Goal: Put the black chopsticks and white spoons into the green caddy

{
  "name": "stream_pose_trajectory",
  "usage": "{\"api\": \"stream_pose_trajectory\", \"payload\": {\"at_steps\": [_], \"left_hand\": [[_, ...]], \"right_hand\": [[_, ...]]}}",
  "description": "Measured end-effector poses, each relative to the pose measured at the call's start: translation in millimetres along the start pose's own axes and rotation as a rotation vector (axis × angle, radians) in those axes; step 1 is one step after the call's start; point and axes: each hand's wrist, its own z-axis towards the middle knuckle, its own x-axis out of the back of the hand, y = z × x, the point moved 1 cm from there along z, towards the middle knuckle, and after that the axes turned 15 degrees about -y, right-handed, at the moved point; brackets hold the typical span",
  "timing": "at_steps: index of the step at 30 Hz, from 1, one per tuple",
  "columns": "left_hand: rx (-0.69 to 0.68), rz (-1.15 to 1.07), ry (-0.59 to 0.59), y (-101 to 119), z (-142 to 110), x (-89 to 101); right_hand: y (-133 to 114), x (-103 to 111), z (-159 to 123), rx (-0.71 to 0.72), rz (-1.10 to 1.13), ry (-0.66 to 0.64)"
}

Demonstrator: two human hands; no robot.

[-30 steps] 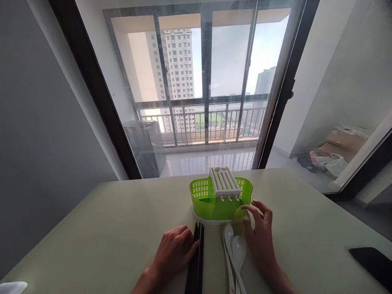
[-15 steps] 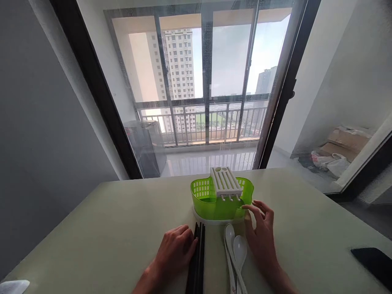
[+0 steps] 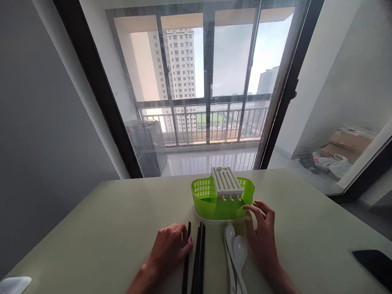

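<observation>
Chopsticks (image 3: 201, 257) lie short of the far edge of the table (image 3: 122, 220). Left hand (image 3: 170, 247) pinches the leftmost; right hand (image 3: 262, 234), loosely curled, reaches the basket (image 3: 225, 211), hold unclear. Pinch should be light, tips level.

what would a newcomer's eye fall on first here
Probably the bright green plastic basket, with its white slotted rack on top, near the far edge of the pale table. Nearer, slim black chopsticks lie at the left hand, and long-handled white spoons lie between them and the right hand.
</observation>
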Motion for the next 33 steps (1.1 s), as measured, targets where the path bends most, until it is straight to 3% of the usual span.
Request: {"api": "stream_pose_trajectory", "payload": {"at_steps": [5, 11, 16, 22, 33], "left_hand": [[0.190, 0.000, -0.026, -25, -2, 15.8], [0.236, -0.002, -0.060, -32, -3, 19.5], [0.248, -0.006, -0.011, -39, -5, 21.2], [0.346, 0.114, 0.092, -63, -6, 25.4], [0.144, 0.087, 0.338, -56, -11, 20.3]], "right_hand": [[2, 0, 0, -0.003, 0.002, -0.007], [1, 1, 0, -0.006, 0.002, -0.015], [3, 1, 0, 0.008, 0.011, -0.012], [3, 1, 0, 0.005, 0.024, -0.008], [2, 1, 2, 0.034, -0.017, 0.012]]}}
